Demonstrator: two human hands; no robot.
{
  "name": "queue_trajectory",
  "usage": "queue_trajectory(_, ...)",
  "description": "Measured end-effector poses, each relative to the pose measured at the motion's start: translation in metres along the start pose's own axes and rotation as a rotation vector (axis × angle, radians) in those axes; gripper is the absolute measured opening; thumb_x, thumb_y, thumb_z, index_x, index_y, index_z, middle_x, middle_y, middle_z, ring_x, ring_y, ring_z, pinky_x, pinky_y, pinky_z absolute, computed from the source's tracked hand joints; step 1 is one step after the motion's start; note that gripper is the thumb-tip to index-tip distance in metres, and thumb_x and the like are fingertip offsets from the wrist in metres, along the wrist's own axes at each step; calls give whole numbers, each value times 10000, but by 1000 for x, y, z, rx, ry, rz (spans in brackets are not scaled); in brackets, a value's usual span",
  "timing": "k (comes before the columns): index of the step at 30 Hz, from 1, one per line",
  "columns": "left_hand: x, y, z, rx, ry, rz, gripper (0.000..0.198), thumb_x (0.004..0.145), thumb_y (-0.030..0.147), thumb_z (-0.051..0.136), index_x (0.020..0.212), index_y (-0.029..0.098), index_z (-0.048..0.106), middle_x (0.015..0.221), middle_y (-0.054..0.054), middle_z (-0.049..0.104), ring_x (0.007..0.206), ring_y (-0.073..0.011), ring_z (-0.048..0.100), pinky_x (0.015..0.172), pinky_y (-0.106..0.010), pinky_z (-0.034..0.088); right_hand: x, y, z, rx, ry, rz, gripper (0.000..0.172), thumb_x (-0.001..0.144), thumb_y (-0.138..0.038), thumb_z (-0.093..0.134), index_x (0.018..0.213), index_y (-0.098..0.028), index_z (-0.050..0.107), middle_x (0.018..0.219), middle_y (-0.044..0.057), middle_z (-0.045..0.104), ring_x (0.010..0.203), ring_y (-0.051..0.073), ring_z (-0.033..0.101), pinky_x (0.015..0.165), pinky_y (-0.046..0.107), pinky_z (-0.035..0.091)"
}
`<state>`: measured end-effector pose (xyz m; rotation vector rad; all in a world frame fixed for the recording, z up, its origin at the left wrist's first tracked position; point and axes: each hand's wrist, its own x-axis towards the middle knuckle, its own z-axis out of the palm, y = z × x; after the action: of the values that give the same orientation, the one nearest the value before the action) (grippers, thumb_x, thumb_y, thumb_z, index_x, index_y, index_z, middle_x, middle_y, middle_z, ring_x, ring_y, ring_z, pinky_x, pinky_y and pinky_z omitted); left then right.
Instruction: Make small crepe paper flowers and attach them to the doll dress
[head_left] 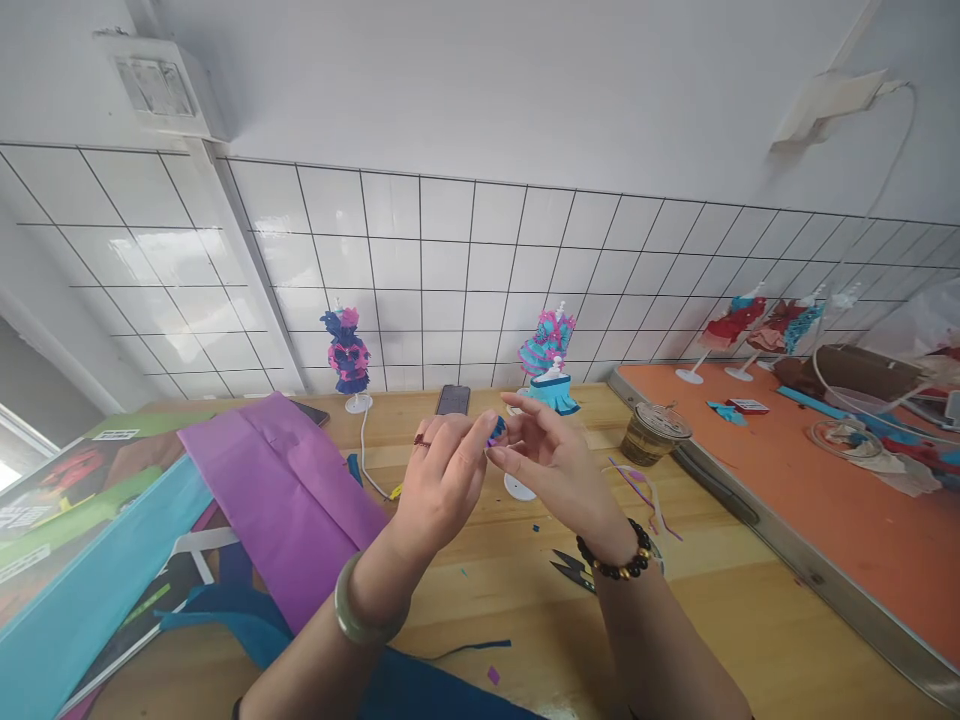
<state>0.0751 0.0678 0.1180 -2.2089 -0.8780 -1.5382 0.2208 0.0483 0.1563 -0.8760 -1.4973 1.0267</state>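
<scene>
Fingers (pixel 466 460) mostly hide the blue piece (pixel 497 429) between them; below, the right wrist (pixel 609 541) partly covers black snips (pixel 573 573).

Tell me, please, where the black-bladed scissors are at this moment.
In the head view, the black-bladed scissors lie on the light wooden table, right of centre, below the right hand, just left of its black beaded bracelet.

Wears pale bangle (pixel 347 610) L, blk-bead bracelet (pixel 616 572) R.

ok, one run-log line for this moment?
left hand: holding small blue-purple piece | right hand: at same piece, contact unclear | black snips: on wooden table near right hand
</scene>
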Motion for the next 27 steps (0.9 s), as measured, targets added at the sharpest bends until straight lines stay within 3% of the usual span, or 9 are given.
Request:
queue_trajectory(5, -5, -1, 5, -38, -38, -41, 581, 780, 64, 441, 1307, 255, 287, 966, -89, 567, 862, -198, 518, 780, -367, 389, 1, 4, 6, -122, 74, -17, 504, 704, -277, 642, 1166, -246, 442, 852, -1, 505, 788, 116, 535, 739, 291, 489)
queue_trajectory(11, 0, 3, 4, -181, -57, -117, 578, 777, 77, 456, 1298, 269, 292, 943, -71, 568, 869, -186, 523, 782, -362, 419, 3, 7, 2, -84, 73, -31, 452, 743, -269, 591, 1167, -236, 436, 846, 8, 525, 800, 123, 537, 764, 310, 476)
queue_trajectory(20, 14, 14, -4, -711, -58, -561, 636, 750, 133, 521, 1314, 242, 249, 941, -46, 559, 906, -153, 536, 891, -361, 402, 5, 10, 0, -137, 119, -48, 451, 757, -260, 568, 1185, -230, 430, 846, 16, 559, 810, 133, 555, 756, 316, 476)
queue_trajectory(27, 18, 13, -6, -806, -17, -762, 584, 732, 159, 562, 1270, 217, 344, 792, -8, 578, 820, -139, 560, 873, -341, 412, 0, 12, 6, -367, 106, -210, 424, 801, -219, 510, 1213, -238, 415, 936, 40, 581, 871, 148, 557, 824, 345, 462)
